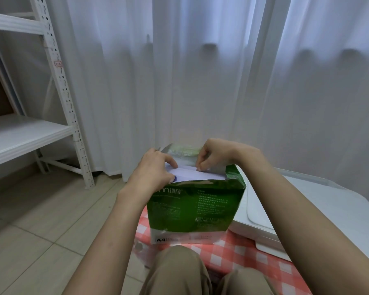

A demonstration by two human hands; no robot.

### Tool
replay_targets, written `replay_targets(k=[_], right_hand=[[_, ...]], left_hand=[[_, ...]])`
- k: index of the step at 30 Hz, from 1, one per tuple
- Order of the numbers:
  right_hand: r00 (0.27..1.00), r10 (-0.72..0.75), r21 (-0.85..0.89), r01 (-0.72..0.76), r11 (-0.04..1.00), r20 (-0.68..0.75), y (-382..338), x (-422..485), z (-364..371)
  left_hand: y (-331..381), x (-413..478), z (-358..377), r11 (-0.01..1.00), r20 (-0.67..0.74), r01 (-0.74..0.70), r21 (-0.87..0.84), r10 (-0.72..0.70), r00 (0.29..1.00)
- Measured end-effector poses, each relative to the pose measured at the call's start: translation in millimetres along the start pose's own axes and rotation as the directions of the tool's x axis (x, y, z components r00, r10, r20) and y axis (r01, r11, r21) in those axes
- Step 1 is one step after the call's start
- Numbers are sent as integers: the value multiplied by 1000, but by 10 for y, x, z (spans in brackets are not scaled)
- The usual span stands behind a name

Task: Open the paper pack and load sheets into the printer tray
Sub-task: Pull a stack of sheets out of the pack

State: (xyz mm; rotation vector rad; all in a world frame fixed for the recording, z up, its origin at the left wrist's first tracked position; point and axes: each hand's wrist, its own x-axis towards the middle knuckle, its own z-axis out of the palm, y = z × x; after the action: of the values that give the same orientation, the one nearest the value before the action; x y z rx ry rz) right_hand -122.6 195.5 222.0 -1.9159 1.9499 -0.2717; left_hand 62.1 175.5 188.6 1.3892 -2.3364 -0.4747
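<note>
A green A4 paper pack (pixel 195 207) stands upright on its short end on a red-and-white checked cloth (pixel 241 256). Its top wrapper is torn open and the white sheets (pixel 195 176) show at the top. My left hand (pixel 153 169) grips the top left of the pack, fingers on the sheets' edge. My right hand (pixel 213 154) pinches the torn wrapper flap at the top right, just above the sheets. A white printer (pixel 302 209) lies flat to the right of the pack, lid closed; no tray is visible.
A white metal shelf rack (pixel 58 92) stands at the left on a tiled floor (pixel 41 220). White curtains (pixel 200 81) hang behind. My knees in beige trousers (pixel 179 271) are at the bottom, just before the cloth's edge.
</note>
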Motion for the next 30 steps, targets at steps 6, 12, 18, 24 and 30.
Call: replay_targets(k=[6, 12, 18, 24, 30], right_hand=[[1000, 10, 35, -11, 999, 25, -2, -29, 5], [999, 27, 7, -27, 1000, -25, 21, -4, 36], [999, 26, 1, -26, 1000, -32, 12, -24, 39], [998, 23, 3, -23, 1000, -53, -1, -32, 56], [997, 32, -5, -32, 999, -69, -1, -32, 70]], left_hand=[[1, -14, -4, 1000, 5, -6, 4, 6, 1000], [4, -33, -5, 1000, 5, -4, 2, 4, 1000], [25, -49, -28, 1000, 20, 0, 12, -1, 1000], [34, -66, -27, 1000, 30, 5, 11, -5, 1000], [39, -74, -34, 1000, 33, 7, 6, -7, 999]])
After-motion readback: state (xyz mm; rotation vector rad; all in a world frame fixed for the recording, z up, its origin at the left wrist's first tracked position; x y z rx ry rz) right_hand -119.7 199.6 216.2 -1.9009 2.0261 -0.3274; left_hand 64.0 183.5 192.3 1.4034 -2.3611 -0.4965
